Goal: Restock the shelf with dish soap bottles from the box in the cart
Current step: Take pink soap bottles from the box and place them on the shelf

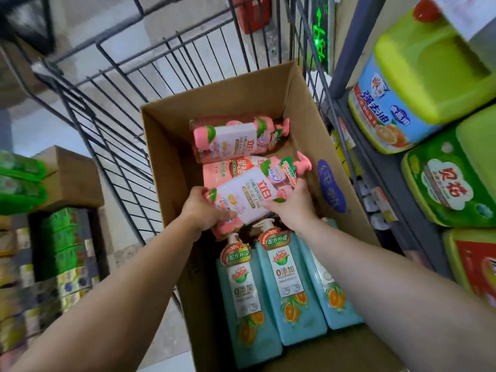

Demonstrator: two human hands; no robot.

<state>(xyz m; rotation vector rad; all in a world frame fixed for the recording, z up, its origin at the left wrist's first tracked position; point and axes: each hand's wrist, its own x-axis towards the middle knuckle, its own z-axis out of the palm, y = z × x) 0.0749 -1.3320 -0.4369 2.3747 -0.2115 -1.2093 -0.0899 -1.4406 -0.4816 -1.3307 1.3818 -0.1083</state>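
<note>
Bottles of dish soap are lying in the box (171, 146), which is sitting in the cart (107, 84). Both hands are gripping one pink bottle (248, 193) at the picture's centre: the left hand (205, 210) is curling round its base at 8 o'clock of it, and the right hand (291, 208) is curling round its shoulder at 4 o'clock, below the pump (303, 161).

The bottle is lying tilted across other pink ones, so it could be catching a neighbour's pump as it is lifting. A glossy wrap may be slipping in the fingers. The shelf (375, 146) is standing at 3 o'clock, just beside the cart, and a swing that way could be knocking the pump against the wire side.

Counting: at least three pink bottles are showing, the held one, one beneath it and one at 12 o'clock; more may be hiding. Three teal bottles (290, 285) are lying side by side at 6 o'clock. Four tubs (418, 84) are showing on the shelf.
</note>
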